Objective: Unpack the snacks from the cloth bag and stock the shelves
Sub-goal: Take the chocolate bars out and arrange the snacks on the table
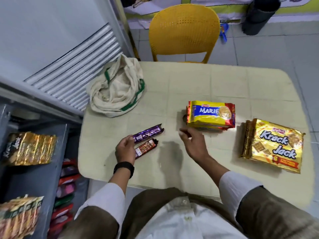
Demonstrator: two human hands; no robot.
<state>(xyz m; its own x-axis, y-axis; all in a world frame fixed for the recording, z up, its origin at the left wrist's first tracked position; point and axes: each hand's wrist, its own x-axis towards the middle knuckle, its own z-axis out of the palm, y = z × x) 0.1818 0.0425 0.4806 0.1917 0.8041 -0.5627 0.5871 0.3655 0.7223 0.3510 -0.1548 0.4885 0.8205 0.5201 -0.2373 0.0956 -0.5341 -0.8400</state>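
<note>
The cream cloth bag (117,94) with green trim lies slumped at the table's far left corner. Two slim biscuit rolls lie side by side near the front left: a purple one (150,132) and a red-brown one (146,147). My left hand (125,149) grips their near ends. My right hand (193,142) hovers above the table with fingers apart, holding nothing, just in front of the yellow Marie pack (211,116). A gold Krack Jack pack (274,147) lies to the right.
The beige table (189,83) has a yellow chair (183,33) behind it. Grey shelves (51,152) stand at the left, holding gold and red snack packs (29,149). A white louvred unit (76,69) rises behind the bag. A black bin (260,14) stands far right.
</note>
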